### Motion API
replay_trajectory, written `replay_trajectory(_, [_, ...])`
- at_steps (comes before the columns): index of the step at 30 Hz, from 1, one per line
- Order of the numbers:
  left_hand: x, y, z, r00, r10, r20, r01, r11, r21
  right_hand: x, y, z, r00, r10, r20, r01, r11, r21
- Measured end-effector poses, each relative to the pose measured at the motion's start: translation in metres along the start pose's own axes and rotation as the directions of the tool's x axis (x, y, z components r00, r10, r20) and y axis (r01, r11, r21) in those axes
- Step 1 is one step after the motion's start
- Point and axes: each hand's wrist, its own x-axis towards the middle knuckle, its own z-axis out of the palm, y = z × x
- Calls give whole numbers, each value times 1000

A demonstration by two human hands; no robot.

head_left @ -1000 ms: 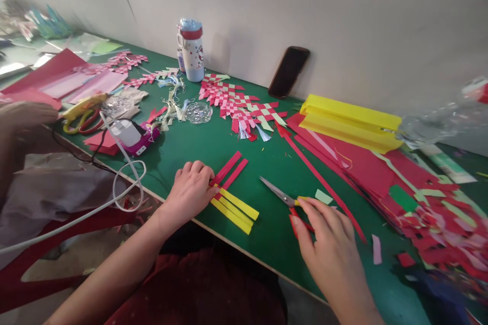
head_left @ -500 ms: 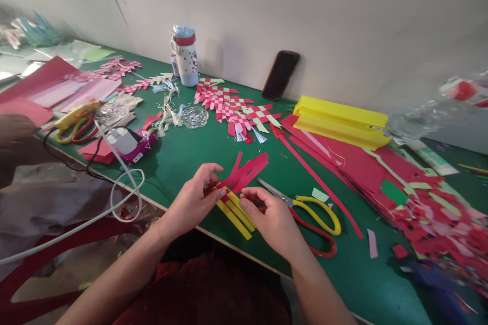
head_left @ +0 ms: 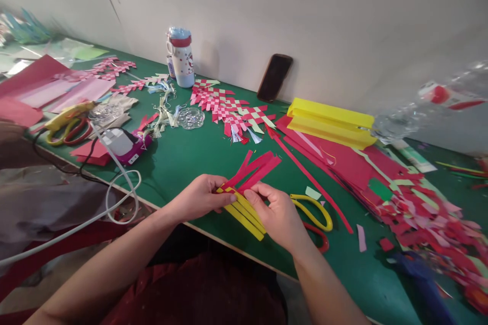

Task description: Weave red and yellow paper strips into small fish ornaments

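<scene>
Strips (head_left: 249, 214), red & yel., partly interwoven, are held at the bench's (head_left: 175, 154) near edge, btwn both hands; whether the yel. tails touch the top can't be told. Red sheets (head_left: 354, 172) are stacked toward the back edge, R side, w/ a yel. fold (head_left: 331, 121) laid partly over them; scraps (head_left: 427, 223) are heaped nr the R edge. Woven pcs (head_left: 229, 106) are bunched by mid back edge, btwn flask (head_left: 184, 58) & phone (head_left: 275, 77), the latter propped tilted.

Scissors (head_left: 322, 206), gripped a sec ago, have been let go & are left just R of the strips toward the near edge, blades hidden by R hand (head_left: 280, 215). That hand has since been brought to the strips, so cutting is judged paused & two-handed weaving/straightening made possible.

Fingers: by L hand (head_left: 202, 198), closed, the woven end is pinched, thumb on top. By R hand, curled nearly closed, a strip is nipped btwn thumb & index; which one can't be told.
</scene>
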Motion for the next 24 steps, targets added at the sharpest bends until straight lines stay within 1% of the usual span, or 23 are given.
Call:
replay_trajectory(3, [5, 1, 2, 999, 20, -27, -20, 1000, 0, 0, 5, -14, 999, 5, -51, -6, 999, -33])
replay_trajectory(5, [7, 2, 2, 997, 16, -77, -19, 999, -33, -1, 13, -29, 987, 13, -159, -28, 995, -93])
replay_trajectory(6, [9, 3, 1, 994, 12, -105, -19, 998, -66, -2, 18, -38, 971, 9, -239, -45, 988, -147])
replay_trajectory(8, [12, 5, -2, 987, -1, -163, -26, 986, -165, -6, 32, -54, 916, -30, -401, -85, 960, -265])
replay_trajectory(9, [14, 6, -4, 981, -12, -195, -32, 975, -221, -9, 39, -61, 891, -55, -450, -102, 943, -317])
replay_trajectory(10, [17, 7, -6, 974, -26, -225, -37, 961, -275, -13, 46, -67, 883, -76, -462, -114, 922, -369])
replay_trajectory(11, [19, 7, -7, 967, -43, -251, -43, 944, -327, -17, 52, -71, 895, -92, -436, -114, 898, -424])
replay_trajectory(12, [22, 8, -8, 961, -60, -271, -48, 926, -375, -22, 58, -73, 921, -101, -377, -101, 871, -481])
replay_trajectory(14, [29, 10, -9, 953, -79, -294, -68, 887, -457, -34, 68, -74, 969, -119, -218, -36, 800, -598])
replay_trajectory(16, [36, 10, -9, 949, -75, -305, -101, 846, -523, -45, 75, -71, 985, -136, -110, 22, 721, -692])
replay_trajectory(18, [42, 9, -9, 949, -67, -309, -126, 817, -563, -53, 80, -69, 986, -142, -86, 30, 663, -748])
replay_trajectory(20, [46, 5, -10, 952, -62, -301, -131, 805, -579, -55, 83, -69, 987, -138, -77, 28, 633, -773])
replay_trajectory(22, [49, 1, -11, 955, -64, -291, -125, 801, -585, -55, 84, -71, 990, -128, -50, 43, 637, -769])
replay_trajectory(24, [50, -2, -12, 954, -70, -293, -123, 796, -593, -52, 83, -74, 995, -99, -24, 48, 663, -747])
